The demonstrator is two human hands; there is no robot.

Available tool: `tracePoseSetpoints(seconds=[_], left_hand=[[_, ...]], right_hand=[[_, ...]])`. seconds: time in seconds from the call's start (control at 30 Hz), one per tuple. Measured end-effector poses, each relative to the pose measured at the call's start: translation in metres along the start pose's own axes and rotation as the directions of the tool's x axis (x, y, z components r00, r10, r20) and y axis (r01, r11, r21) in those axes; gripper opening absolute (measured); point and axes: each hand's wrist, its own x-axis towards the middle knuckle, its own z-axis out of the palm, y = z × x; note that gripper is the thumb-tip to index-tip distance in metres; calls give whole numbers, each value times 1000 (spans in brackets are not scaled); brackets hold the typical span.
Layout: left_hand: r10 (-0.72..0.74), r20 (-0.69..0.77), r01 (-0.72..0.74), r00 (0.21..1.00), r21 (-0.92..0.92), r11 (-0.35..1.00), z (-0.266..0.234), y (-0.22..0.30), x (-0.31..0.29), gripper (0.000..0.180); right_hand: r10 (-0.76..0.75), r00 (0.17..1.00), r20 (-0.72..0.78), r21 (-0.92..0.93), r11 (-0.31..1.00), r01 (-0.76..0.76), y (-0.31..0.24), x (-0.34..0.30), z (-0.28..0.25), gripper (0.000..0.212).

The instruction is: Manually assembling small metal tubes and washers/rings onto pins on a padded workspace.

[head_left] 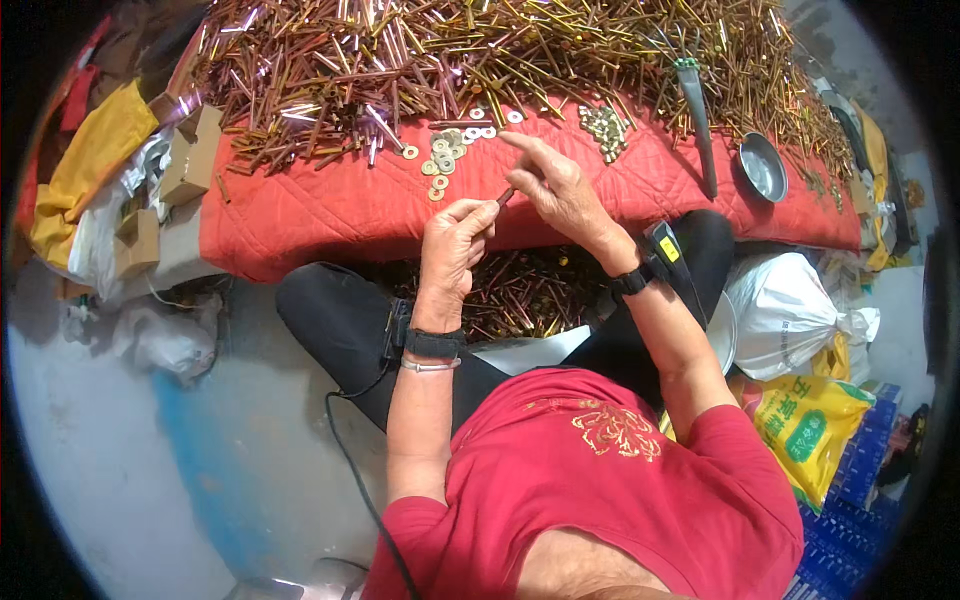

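Note:
My left hand (455,245) is closed around a short brown metal rod (505,196), pinching it at the fingertips. My right hand (560,190) meets the rod's upper end, its index finger stretched out toward the washers. Both hands hover over the near edge of a red quilted cloth (330,215). Just beyond them lie loose brass washers (442,158) and a small heap of brass nuts (604,130). A large pile of gold and brown metal rods (480,55) covers the far part of the cloth.
More rods (520,295) lie between my crossed legs. A metal bowl (763,165) and a long dark tool (698,120) rest at the right on the cloth. Cardboard boxes (185,155) and yellow cloth (85,170) sit left; white bag (790,310) and yellow bag (810,430) right.

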Motion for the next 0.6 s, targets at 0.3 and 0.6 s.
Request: tracePoseSetpoints(seconds=[0.3,0.6], left_hand=[[-47,-7,47,999,-2,999,-3,2,-2,10],[-78,26,79,997,-24,997,-10,5,0,9]], right_hand=[[-287,958,-29,122,950,288,10,-1,8,38],[-240,971,-14,239,942,236,8,2,16,32]])
